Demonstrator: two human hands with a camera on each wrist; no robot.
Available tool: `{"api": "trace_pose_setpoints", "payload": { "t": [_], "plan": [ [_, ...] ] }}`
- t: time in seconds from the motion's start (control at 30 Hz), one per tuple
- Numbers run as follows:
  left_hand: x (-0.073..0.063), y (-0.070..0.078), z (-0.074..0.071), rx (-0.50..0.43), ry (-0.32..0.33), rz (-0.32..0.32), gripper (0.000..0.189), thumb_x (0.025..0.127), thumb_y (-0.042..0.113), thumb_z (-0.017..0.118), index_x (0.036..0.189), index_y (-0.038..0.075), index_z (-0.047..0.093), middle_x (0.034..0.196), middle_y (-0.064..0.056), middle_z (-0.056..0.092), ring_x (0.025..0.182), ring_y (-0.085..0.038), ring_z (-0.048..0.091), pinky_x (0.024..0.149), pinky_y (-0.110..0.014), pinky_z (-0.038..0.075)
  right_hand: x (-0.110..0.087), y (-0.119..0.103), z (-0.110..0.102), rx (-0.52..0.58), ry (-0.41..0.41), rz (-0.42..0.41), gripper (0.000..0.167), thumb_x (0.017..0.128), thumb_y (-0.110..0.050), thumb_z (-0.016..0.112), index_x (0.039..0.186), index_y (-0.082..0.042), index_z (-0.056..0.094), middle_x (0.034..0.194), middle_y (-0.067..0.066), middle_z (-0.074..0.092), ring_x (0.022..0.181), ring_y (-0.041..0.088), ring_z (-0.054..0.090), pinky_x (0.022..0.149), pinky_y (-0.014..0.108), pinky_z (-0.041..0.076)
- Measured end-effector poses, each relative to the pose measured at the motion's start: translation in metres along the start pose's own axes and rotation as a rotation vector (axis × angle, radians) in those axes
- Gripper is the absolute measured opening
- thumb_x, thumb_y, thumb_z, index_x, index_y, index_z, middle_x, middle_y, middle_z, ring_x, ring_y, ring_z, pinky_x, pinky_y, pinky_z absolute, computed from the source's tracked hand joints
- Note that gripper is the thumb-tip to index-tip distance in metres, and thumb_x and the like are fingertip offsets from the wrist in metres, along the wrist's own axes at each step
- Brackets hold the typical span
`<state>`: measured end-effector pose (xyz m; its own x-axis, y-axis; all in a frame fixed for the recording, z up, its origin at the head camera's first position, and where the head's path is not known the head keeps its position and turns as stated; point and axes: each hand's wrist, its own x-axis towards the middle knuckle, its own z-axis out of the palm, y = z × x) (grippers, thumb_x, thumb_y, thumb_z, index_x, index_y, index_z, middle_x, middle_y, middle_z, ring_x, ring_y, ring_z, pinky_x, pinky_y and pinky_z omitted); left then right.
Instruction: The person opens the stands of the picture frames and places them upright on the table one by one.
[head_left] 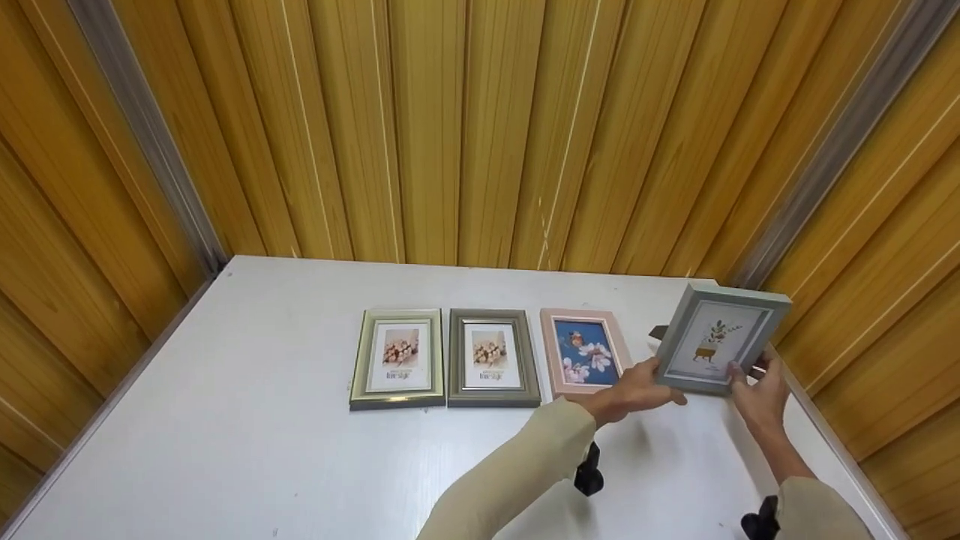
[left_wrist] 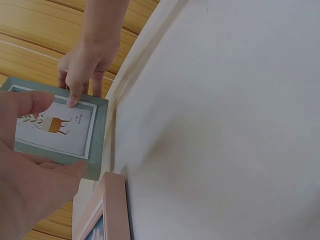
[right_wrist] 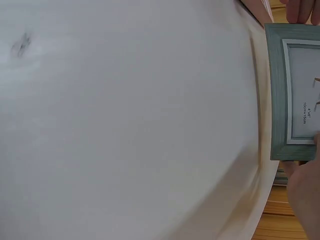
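A grey-green picture frame [head_left: 679, 322] with a potted-plant print is held tilted up above the right end of the white table. My right hand [head_left: 761, 394] grips its lower right part, thumb on the front and fingers behind. At its left edge, my left hand [head_left: 637, 390] holds it; the left wrist view shows the left thumb and fingers [left_wrist: 50, 185] around the near side. A dark flap [head_left: 658, 331] juts out behind the frame. Just left of the hands lies a pink picture frame [head_left: 547, 345] with a blue blossom picture, its lower corner partly covered by the left hand.
A grey-brown picture frame [head_left: 457, 360] and a gold-green picture frame [head_left: 361, 367] lie in a row with the pink one on the white table [head_left: 225, 435]. Yellow wood-look panels [head_left: 427, 135] stand behind and at both sides, close to my right hand.
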<state>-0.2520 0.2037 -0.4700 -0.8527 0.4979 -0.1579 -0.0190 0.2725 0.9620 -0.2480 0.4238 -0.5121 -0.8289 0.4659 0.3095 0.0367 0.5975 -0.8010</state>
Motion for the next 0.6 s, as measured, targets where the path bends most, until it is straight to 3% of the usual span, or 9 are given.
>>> {"api": "trace_pose_setpoints", "payload": {
  "t": [0.07, 0.17, 0.3, 0.37, 0.47, 0.53, 0.6],
  "plan": [
    [0.0001, -0.0017, 0.0017, 0.005, -0.022, 0.003, 0.077, 0.083, 0.011, 0.076, 0.152, 0.031, 0.048, 0.152, 0.005, 0.056, 0.137, -0.022, 0.055, 0.117, -0.05, 0.041, -0.0005, 0.0039, -0.0005, -0.009, -0.034, 0.02, 0.052, 0.101, -0.007, 0.054, 0.145, 0.013, 0.035, 0.134, 0.032, 0.05, 0.106, 0.016, 0.057, 0.074, 0.0, 0.034],
    [0.0003, -0.0044, 0.0035, 0.019, -0.055, 0.015, 0.08, 0.083, 0.011, 0.075, 0.153, 0.035, 0.045, 0.155, 0.007, 0.052, 0.139, -0.022, 0.053, 0.118, -0.053, 0.039, -0.0016, 0.0065, -0.0012, -0.019, -0.074, 0.049, 0.053, 0.102, -0.008, 0.052, 0.146, 0.014, 0.032, 0.137, 0.034, 0.048, 0.119, 0.04, 0.054, 0.073, -0.002, 0.03],
    [0.0014, -0.0061, 0.0038, 0.047, -0.069, 0.024, 0.08, 0.086, 0.01, 0.073, 0.155, 0.036, 0.042, 0.157, 0.008, 0.049, 0.14, -0.023, 0.052, 0.119, -0.053, 0.039, 0.0002, 0.0052, -0.0028, -0.024, -0.111, 0.09, 0.054, 0.104, -0.01, 0.051, 0.148, 0.013, 0.029, 0.141, 0.035, 0.046, 0.126, 0.044, 0.05, 0.085, 0.01, 0.039],
    [0.0013, -0.0061, 0.0035, 0.062, -0.068, 0.023, 0.078, 0.087, 0.011, 0.073, 0.155, 0.035, 0.042, 0.157, 0.007, 0.049, 0.139, -0.023, 0.053, 0.118, -0.052, 0.04, 0.0012, 0.0043, -0.0036, -0.023, -0.13, 0.11, 0.055, 0.104, -0.012, 0.05, 0.148, 0.013, 0.029, 0.142, 0.036, 0.045, 0.129, 0.044, 0.049, 0.1, 0.026, 0.045],
    [0.0003, -0.006, 0.0031, 0.082, -0.073, 0.019, 0.077, 0.089, 0.012, 0.073, 0.155, 0.035, 0.041, 0.157, 0.007, 0.049, 0.139, -0.022, 0.053, 0.118, -0.051, 0.04, 0.0016, 0.0036, -0.0045, -0.016, -0.157, 0.134, 0.056, 0.104, -0.013, 0.05, 0.148, 0.013, 0.028, 0.144, 0.037, 0.043, 0.135, 0.047, 0.045, 0.115, 0.051, 0.041],
    [0.0, -0.0063, 0.0025, 0.092, -0.084, 0.026, 0.078, 0.09, 0.013, 0.072, 0.156, 0.035, 0.039, 0.158, 0.006, 0.048, 0.139, -0.023, 0.053, 0.118, -0.052, 0.04, 0.0014, 0.0035, -0.0052, -0.023, -0.167, 0.136, 0.055, 0.104, -0.012, 0.051, 0.148, 0.013, 0.029, 0.146, 0.037, 0.043, 0.138, 0.047, 0.044, 0.117, 0.054, 0.039],
    [0.0004, -0.0071, 0.0017, 0.096, -0.091, 0.037, 0.079, 0.089, 0.013, 0.071, 0.157, 0.034, 0.038, 0.159, 0.005, 0.047, 0.139, -0.022, 0.053, 0.119, -0.051, 0.039, 0.0015, 0.0031, -0.0063, -0.043, -0.16, 0.121, 0.054, 0.102, -0.01, 0.053, 0.146, 0.013, 0.032, 0.144, 0.037, 0.045, 0.136, 0.047, 0.046, 0.112, 0.036, 0.047]
  ]
}}
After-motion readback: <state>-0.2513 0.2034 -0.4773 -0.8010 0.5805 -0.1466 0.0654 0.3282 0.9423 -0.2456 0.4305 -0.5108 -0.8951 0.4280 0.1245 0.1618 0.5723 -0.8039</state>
